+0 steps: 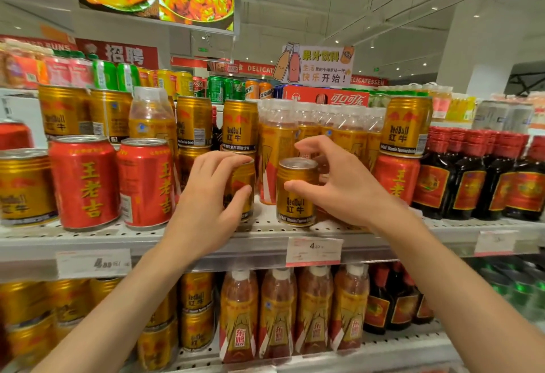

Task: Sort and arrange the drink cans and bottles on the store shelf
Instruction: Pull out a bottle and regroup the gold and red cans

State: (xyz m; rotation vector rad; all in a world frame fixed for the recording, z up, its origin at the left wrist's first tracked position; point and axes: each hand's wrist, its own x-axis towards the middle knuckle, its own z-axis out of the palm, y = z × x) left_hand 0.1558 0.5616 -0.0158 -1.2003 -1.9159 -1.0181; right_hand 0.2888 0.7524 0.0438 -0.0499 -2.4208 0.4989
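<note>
Two gold Red Bull cans stand side by side at the front of the white perforated shelf. My left hand grips the left gold can, fingers over its top and thumb on its front. My right hand arches round the right gold can, thumb on its front and fingers curled behind it, the index finger raised above the lid. Two red herbal-tea cans stand to the left. Gold-labelled bottles fill the row behind.
More gold cans are stacked behind and at the right on a red can. Dark bottles with red caps stand at the right. Price tags hang on the shelf edge. A lower shelf holds cans and bottles.
</note>
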